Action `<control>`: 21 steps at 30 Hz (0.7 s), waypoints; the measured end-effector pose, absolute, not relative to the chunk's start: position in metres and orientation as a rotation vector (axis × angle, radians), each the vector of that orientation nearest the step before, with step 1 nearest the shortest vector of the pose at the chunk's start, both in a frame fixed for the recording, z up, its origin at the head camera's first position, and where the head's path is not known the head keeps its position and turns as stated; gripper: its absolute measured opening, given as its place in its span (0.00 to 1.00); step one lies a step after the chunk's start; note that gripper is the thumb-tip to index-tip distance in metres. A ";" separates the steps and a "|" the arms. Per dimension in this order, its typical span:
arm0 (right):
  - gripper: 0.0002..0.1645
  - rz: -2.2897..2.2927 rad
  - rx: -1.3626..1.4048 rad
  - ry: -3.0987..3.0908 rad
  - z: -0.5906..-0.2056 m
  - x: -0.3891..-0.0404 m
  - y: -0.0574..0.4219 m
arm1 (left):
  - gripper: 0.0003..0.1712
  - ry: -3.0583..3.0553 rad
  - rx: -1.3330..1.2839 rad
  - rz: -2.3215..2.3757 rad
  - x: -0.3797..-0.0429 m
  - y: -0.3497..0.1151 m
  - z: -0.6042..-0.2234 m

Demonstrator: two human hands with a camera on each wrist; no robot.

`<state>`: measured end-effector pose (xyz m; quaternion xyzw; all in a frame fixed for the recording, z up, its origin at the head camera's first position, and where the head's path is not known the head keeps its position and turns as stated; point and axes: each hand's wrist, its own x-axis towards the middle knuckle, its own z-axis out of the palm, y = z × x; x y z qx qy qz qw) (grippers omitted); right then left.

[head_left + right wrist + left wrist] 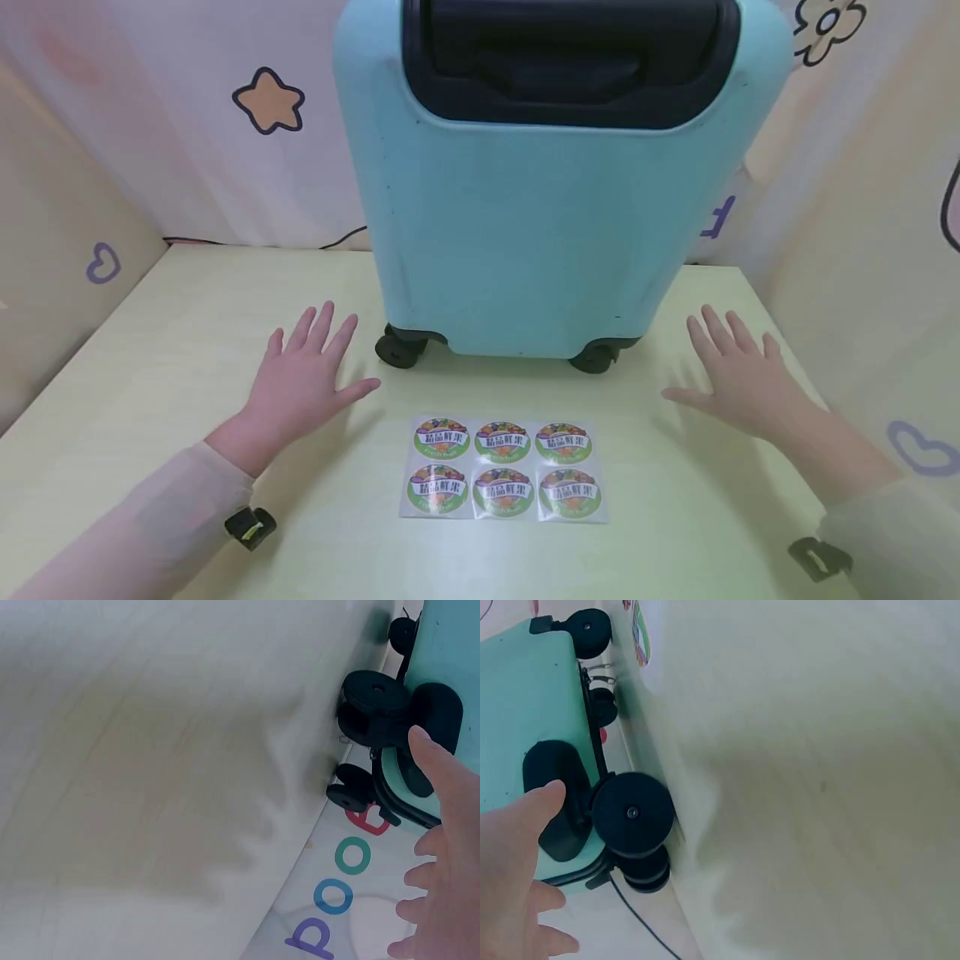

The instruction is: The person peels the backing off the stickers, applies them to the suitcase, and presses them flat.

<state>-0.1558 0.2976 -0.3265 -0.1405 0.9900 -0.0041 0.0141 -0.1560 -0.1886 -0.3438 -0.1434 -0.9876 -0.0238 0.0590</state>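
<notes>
A light blue suitcase [525, 242] with a black recessed panel at its top stands upright on black wheels [397, 348] at the back of the table. In front of it lies a sheet of round fruit stickers [503, 468], flat on the tabletop. My left hand [303, 379] hovers left of the suitcase, fingers spread, holding nothing. On the other side, my right hand [738, 375] is likewise spread above the table, with nothing in it. Both hands cast shadows on the surface and are apart from the sheet.
The pale table [187, 333] meets a printed wall cloth [187, 150] with stars, hearts and letters at the back and sides. A thin black cable [343, 237] runs along the back edge. Each sleeve carries a small black wrist device [251, 527].
</notes>
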 end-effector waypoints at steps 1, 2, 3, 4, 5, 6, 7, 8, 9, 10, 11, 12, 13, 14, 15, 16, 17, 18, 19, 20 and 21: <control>0.61 -0.013 -0.456 3.089 -0.327 -0.155 0.296 | 0.48 -2.991 -0.438 -0.086 -0.155 -0.188 -0.345; 0.60 -0.009 -0.474 3.097 -0.328 -0.154 0.294 | 0.47 -2.988 -0.444 -0.096 -0.155 -0.187 -0.346; 0.60 -0.003 -0.494 3.102 -0.329 -0.153 0.292 | 0.46 -2.985 -0.451 -0.104 -0.154 -0.186 -0.347; 0.59 -0.001 -0.515 3.105 -0.330 -0.152 0.290 | 0.44 -2.984 -0.457 -0.110 -0.153 -0.185 -0.348; 0.58 0.006 -0.535 3.107 -0.330 -0.151 0.288 | 0.43 -2.979 -0.466 -0.120 -0.152 -0.184 -0.348; 0.57 0.010 -0.552 3.108 -0.331 -0.150 0.285 | 0.42 -2.974 -0.474 -0.136 -0.151 -0.183 -0.349; 0.57 0.012 -0.561 3.104 -0.331 -0.149 0.283 | 0.41 -2.969 -0.484 -0.153 -0.150 -0.181 -0.350; 0.56 0.007 -0.568 3.099 -0.331 -0.147 0.281 | 0.40 -2.964 -0.495 -0.170 -0.148 -0.180 -0.351; 0.56 -0.003 -0.577 3.093 -0.331 -0.146 0.279 | 0.39 -2.967 -0.500 -0.197 -0.147 -0.179 -0.351; 0.55 -0.015 -0.586 3.088 -0.331 -0.145 0.277 | 0.38 -2.972 -0.502 -0.227 -0.145 -0.178 -0.352; 0.55 -0.033 -0.596 3.084 -0.331 -0.145 0.275 | 0.38 -2.978 -0.503 -0.256 -0.144 -0.176 -0.353; 0.54 -0.049 -0.608 3.083 -0.331 -0.144 0.274 | 0.37 -2.991 -0.500 -0.282 -0.143 -0.175 -0.354; 0.53 -0.067 -0.630 3.086 -0.332 -0.143 0.272 | 0.36 -3.008 -0.495 -0.307 -0.142 -0.174 -0.356; 0.52 -0.091 -0.661 3.094 -0.333 -0.143 0.270 | 0.36 -3.028 -0.490 -0.334 -0.141 -0.173 -0.357; 0.51 -0.115 -0.701 3.102 -0.335 -0.143 0.269 | 0.35 -3.047 -0.486 -0.354 -0.140 -0.171 -0.358; 0.50 -0.140 -0.736 3.113 -0.337 -0.142 0.267 | 0.34 -3.062 -0.489 -0.368 -0.139 -0.169 -0.360; 0.49 -0.166 -0.760 3.116 -0.339 -0.142 0.264 | 0.33 -3.073 -0.498 -0.384 -0.138 -0.168 -0.362; 0.47 -0.188 -0.779 3.116 -0.341 -0.141 0.262 | 0.32 -3.087 -0.510 -0.397 -0.137 -0.166 -0.363; 0.46 -0.217 -0.796 3.112 -0.344 -0.141 0.259 | 0.31 -3.096 -0.528 -0.409 -0.136 -0.164 -0.364; 0.45 -0.243 -0.800 3.105 -0.346 -0.140 0.255 | 0.30 -3.104 -0.551 -0.416 -0.136 -0.161 -0.366; 0.43 -0.263 -0.797 3.093 -0.347 -0.138 0.251 | 0.30 -3.113 -0.573 -0.414 -0.135 -0.159 -0.368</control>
